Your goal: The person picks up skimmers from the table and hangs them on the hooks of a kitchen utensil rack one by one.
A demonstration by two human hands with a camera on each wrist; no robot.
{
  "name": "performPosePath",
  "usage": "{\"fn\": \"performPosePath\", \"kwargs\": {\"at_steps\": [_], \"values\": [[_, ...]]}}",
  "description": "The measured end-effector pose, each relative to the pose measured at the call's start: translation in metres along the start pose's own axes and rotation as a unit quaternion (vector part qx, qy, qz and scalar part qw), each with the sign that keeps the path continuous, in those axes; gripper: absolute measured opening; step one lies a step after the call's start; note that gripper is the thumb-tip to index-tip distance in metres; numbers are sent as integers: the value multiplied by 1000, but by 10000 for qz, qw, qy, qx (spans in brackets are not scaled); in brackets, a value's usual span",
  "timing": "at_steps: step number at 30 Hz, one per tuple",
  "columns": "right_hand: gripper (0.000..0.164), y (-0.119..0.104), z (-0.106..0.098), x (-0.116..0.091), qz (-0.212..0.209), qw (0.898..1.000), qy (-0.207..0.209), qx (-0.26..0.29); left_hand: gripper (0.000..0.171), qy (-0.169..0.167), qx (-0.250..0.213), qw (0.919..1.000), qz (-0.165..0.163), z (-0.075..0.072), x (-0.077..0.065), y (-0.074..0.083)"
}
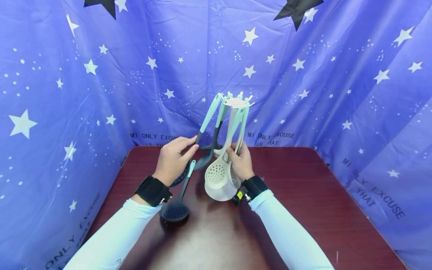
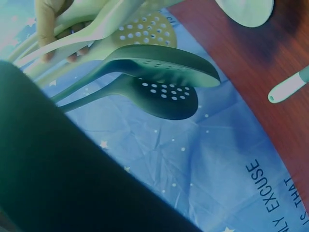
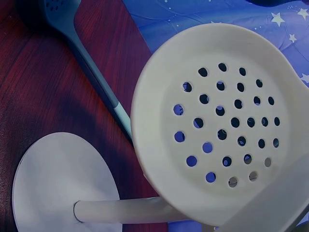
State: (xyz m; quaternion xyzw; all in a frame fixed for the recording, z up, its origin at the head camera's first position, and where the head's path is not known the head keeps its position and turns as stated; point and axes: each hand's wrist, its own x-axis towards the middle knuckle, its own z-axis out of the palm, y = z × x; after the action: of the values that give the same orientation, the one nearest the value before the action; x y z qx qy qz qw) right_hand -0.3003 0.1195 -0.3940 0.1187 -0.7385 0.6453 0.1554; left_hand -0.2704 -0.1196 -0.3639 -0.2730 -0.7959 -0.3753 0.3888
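Observation:
My left hand (image 1: 175,157) pinches the dark neck of a skimmer with a teal handle (image 1: 210,112); its handle end is up at the hooks of the white utensil stand (image 1: 237,102). Part of its dark perforated head shows behind that hand. With my right hand (image 1: 242,162) I grip the stand's pole, fingers close among the cream utensil handles. A cream skimmer (image 3: 217,121) hangs in front, over the round base (image 3: 53,179). Other dark utensils, including a perforated one (image 2: 169,96), hang on the stand's left side.
Another dark skimmer (image 1: 174,212) lies on the reddish-brown table (image 1: 290,210), left of the stand, its teal handle pointing away. A blue star-patterned cloth (image 1: 189,48) surrounds the table at the back and sides.

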Motion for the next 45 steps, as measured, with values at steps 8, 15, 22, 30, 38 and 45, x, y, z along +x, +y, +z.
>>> {"fn": "performPosePath", "kwargs": {"at_steps": [8,15,22,30,38,45], "values": [[18,0,-1,0,-27,10000,-5,6,28,-51,57,10000,5,3,-2,-3],[17,1,-1,0,-85,10000,7,2,30,-247,106,9996,-13,7,-3,-3],[16,3,-1,1,-151,9998,-77,56,27,-473,-54,9984,-302,14,-5,-1],[14,3,0,0,-215,9996,-139,128,27,-554,-274,9962,-613,19,-9,3],[16,2,0,1,-374,9992,-49,-144,30,-670,-484,9925,-896,27,-11,0],[20,38,0,15,-258,9996,-56,16,30,-681,-568,9909,-1010,31,-12,-1]]}}
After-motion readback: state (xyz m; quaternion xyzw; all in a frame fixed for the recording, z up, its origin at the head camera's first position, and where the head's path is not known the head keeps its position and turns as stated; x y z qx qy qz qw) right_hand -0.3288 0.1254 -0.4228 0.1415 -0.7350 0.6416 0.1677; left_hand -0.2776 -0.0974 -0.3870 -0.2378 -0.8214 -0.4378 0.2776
